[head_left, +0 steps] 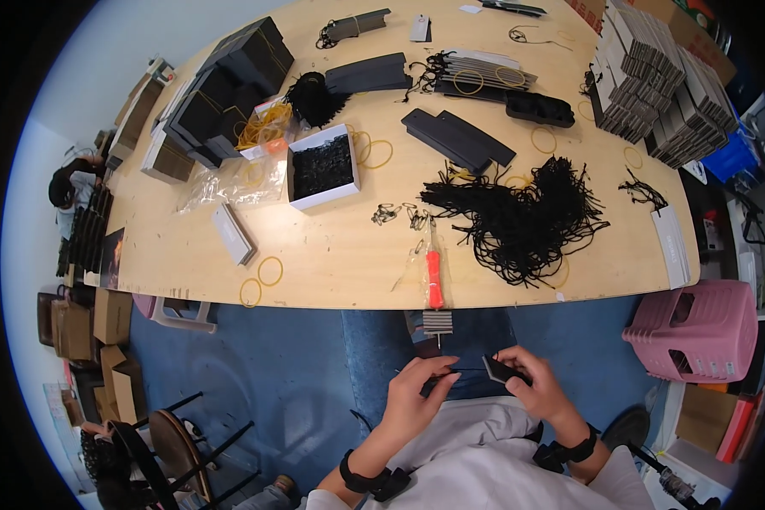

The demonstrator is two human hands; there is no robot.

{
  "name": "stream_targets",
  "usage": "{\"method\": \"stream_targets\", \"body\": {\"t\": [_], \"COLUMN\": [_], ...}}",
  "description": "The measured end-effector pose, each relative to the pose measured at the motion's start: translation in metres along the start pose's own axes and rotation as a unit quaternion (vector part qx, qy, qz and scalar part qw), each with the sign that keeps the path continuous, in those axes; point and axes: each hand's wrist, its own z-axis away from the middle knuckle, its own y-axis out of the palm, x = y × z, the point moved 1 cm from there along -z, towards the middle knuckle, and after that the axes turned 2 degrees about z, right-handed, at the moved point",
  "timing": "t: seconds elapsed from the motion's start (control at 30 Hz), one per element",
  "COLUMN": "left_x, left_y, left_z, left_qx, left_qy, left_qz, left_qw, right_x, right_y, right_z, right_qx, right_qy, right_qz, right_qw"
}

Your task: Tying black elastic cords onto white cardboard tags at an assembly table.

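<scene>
Black flat card (505, 371) is in the right hand (538, 387), gripped between thumb and fingers, held tilted over the lap, below the near edge of the bench (340, 259). Left hand (415, 393) is just beside it, thumb and fingertips brought close together, facing the card; can't tell if it pinches anything, too small to make out. Small stack of grey cards (438, 322) sits just off the bench edge, ahead of both hands and touching neither. On the bench, nearest the hands: red-handled tool (434, 279), handle toward the person. Right of it, a loose heap of black cords (523, 225), with two overlapping dark cards (457, 140) behind. Left of the tool, small metal bits (385, 213), then an open white box (325, 201) full of small black pieces. Yellow rubber bands (263, 129) are bunched behind that box, a few more lying loose around the bench. Single pale card stack (233, 234) lies near front left. Tall grey card stacks (642, 81) fill the far right corner, dark blocks (238, 89) the far left. Pink stool (697, 327) stands on the floor at right.
</scene>
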Motion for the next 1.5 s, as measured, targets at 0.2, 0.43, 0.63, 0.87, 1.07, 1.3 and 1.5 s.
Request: {"method": "stream_targets", "body": {"t": [0.2, 0.43, 0.63, 0.87, 1.07, 1.3, 1.5], "left_x": [0.015, 0.020, -0.002, 0.017, 0.036, 0.024, 0.001], "left_y": [-0.003, -0.023, -0.041, -0.009, 0.005, -0.010, -0.001], "left_z": [0.009, 0.016, 0.018, 0.023, 0.024, -0.009, -0.016], "left_qx": [-0.040, -0.108, -0.203, -0.025, 0.052, -0.136, -0.226], "left_qy": [-0.075, 0.023, 0.073, -0.067, -0.027, 0.016, 0.078], "left_qz": [0.402, 0.491, 0.512, 0.268, 0.206, -0.017, -0.185], "left_qw": [0.912, 0.864, 0.832, 0.961, 0.977, 0.990, 0.953], "right_x": [-0.022, -0.011, -0.015, 0.005, 0.011, -0.010, -0.009], "right_y": [-0.003, 0.003, 0.008, 0.029, 0.043, 0.038, 0.047], "right_z": [0.002, 0.002, 0.002, -0.001, -0.001, -0.029, -0.042], "right_qx": [0.101, 0.141, 0.094, 0.023, 0.015, -0.054, -0.177], "right_qy": [0.130, 0.231, 0.204, 0.112, 0.079, -0.057, -0.239], "right_qz": [-0.292, -0.402, -0.357, -0.182, -0.067, 0.109, 0.228], "right_qw": [0.942, 0.874, 0.907, 0.977, 0.995, 0.991, 0.927]}}
